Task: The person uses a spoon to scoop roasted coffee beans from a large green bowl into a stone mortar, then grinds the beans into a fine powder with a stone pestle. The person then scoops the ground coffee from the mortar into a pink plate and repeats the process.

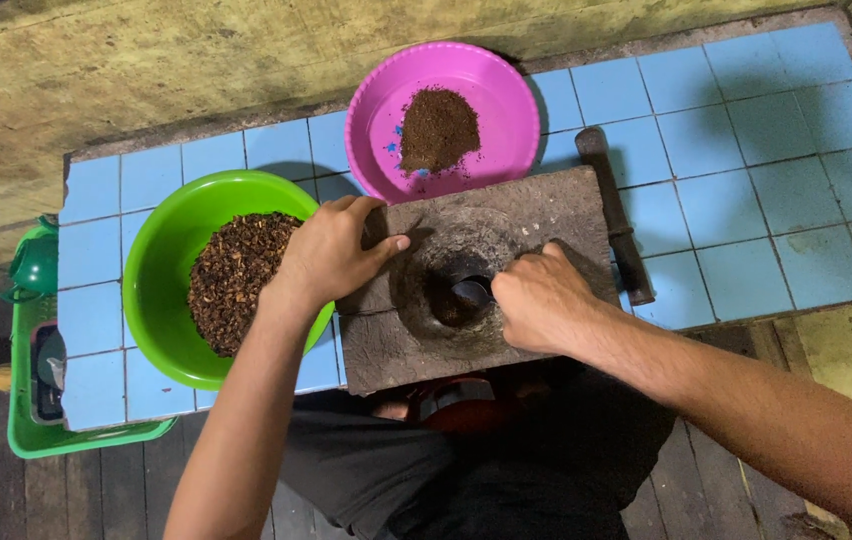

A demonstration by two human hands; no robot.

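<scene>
Left hand [331, 255] lies flat w/ fingers spread loosely on the left edge of the stone slab [506, 215], gripping nothing, just pressing it steady; right hand [541, 300] is curled tight round a dark metal scoop [471, 292] dipped in the slab's central hollow. Going left to right: green crate [26, 420] off the table's left end, then green bowl [171, 270] of coarse brown bits just beside the left wrist, pink bowl [506, 100] w/ a heap of fine brown powder at the far side, slab near centre, dark pestle [616, 215] along its right edge. Risks, as I judge: slab's near edge overhangs the blue tiled table [766, 160], so hard pressure could tip it toward the lap; left forearm could nudge the green bowl off the near edge; powder may spill btw hollow & pink bowl
</scene>
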